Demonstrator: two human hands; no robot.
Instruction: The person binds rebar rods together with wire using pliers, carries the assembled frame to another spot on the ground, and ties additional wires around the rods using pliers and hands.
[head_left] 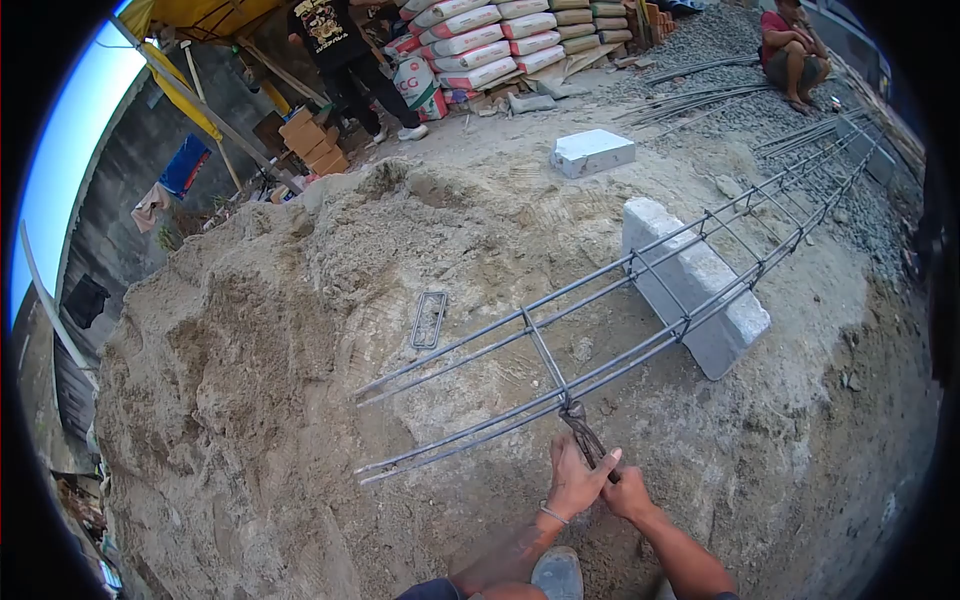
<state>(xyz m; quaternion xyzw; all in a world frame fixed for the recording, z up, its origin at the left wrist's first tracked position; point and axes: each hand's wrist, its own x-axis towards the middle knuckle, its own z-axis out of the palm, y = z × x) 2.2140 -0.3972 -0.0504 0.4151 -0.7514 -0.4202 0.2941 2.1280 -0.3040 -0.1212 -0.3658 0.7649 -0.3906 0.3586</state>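
Both my hands are closed around the handles of a pair of dark metal pincers [588,440]. My left hand [575,484] is on the left handle, thumb stretched upward, and my right hand [628,493] grips just beside it. The jaws of the pincers meet a stirrup [543,350] where it joins the near bars of a long steel rebar cage [610,380]. I cannot make out whether the jaws hold wire. A pale concrete block [692,290] props the cage up at a slant. Flat on the sand left of the cage lies a loose rectangular stirrup [429,320].
Another pale block [593,153] sits behind the cage. Stacked cement bags [480,45] stand at the back, with a standing person [345,60] beside them. A seated person [795,50] is near loose rebar [700,98]. A sand mound [220,330] rises at left.
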